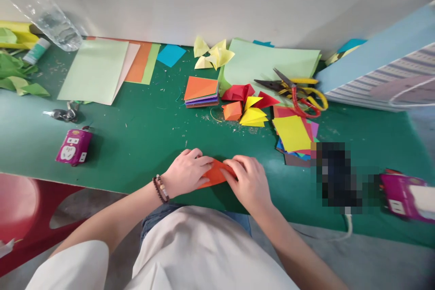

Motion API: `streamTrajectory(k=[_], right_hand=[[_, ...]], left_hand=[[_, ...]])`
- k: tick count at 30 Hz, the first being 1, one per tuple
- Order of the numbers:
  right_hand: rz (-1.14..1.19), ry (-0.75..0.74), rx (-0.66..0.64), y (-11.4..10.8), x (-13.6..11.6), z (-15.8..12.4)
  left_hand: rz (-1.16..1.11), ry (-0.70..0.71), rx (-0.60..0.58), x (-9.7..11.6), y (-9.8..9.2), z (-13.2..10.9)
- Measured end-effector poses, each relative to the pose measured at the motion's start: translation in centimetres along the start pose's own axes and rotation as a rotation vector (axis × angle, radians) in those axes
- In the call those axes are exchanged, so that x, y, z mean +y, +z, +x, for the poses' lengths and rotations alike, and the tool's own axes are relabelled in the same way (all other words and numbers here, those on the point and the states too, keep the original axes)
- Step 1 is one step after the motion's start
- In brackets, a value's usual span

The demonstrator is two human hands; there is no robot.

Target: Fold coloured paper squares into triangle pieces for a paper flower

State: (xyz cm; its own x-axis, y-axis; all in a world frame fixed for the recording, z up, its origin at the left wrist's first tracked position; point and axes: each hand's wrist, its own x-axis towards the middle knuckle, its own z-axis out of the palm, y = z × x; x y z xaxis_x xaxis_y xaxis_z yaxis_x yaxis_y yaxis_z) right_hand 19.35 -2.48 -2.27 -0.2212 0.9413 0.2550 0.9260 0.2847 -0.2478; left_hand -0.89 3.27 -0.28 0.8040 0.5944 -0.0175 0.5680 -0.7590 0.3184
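Between my two hands lies a piece of orange paper, folded, near the table's front edge. My left hand grips its left end, fingers curled over it. At the paper's right end, my right hand pinches the edge between thumb and fingers. Parts of the paper are hidden beneath the fingers. Just beyond my hands are a stack of coloured paper squares, a folded orange piece, yellow folded pieces and red folded pieces.
Scissors and pliers lie on green sheets. Loose squares sit to the right, near a blurred-out dark object. Purple power sockets, keys, a bottle and a glue stick are leftward.
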Motion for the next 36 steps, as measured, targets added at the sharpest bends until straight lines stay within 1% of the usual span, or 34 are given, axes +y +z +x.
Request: streamTrajectory(k=[1, 5, 10, 12, 15, 18, 20, 27, 32, 36], right_hand=[[-0.024, -0.025, 0.003, -0.2, -0.1, -0.3], [-0.075, -0.118, -0.056, -0.5, -0.9, -1.1], [-0.08, -0.152, -0.035, 0.2, -2.2, -1.7], [-0.066, -0.144, -0.039, 0.3, -2.5, -1.9], [-0.046, -0.126, -0.062, 0.2, -2.7, -1.8], [-0.026, -0.15, -0.091, 0.2, -2.8, -1.4], [-0.004, -0.169, -0.1, 0.4, -3.0, -1.2], [0.039, -0.199, -0.055, 1.0, -4.0, -1.1], [0.04, -0.223, -0.003, 1.7, -5.2, -0.8], [0.112, -0.244, 0.0, 2.3, -6.8, -1.8]], left_hand=[[0.003, 0.001, 0.007, 0.0, 0.0, 0.0], [0.019, 0.029, 0.022, -0.3, 0.3, 0.1], [0.024, 0.039, 0.021, -0.4, 0.6, 0.1], [0.028, 0.041, 0.014, -0.5, 0.4, 0.2], [0.045, 0.091, -0.023, -0.9, -0.2, 0.4], [0.071, 0.16, -0.069, -1.3, -0.8, 0.6], [0.078, 0.178, -0.089, -1.5, -1.1, 0.7], [0.086, 0.171, -0.161, -1.3, -1.5, 0.8], [0.095, 0.172, -0.159, -1.2, -1.4, 0.7], [0.099, 0.166, -0.15, -1.2, -1.3, 0.6]])
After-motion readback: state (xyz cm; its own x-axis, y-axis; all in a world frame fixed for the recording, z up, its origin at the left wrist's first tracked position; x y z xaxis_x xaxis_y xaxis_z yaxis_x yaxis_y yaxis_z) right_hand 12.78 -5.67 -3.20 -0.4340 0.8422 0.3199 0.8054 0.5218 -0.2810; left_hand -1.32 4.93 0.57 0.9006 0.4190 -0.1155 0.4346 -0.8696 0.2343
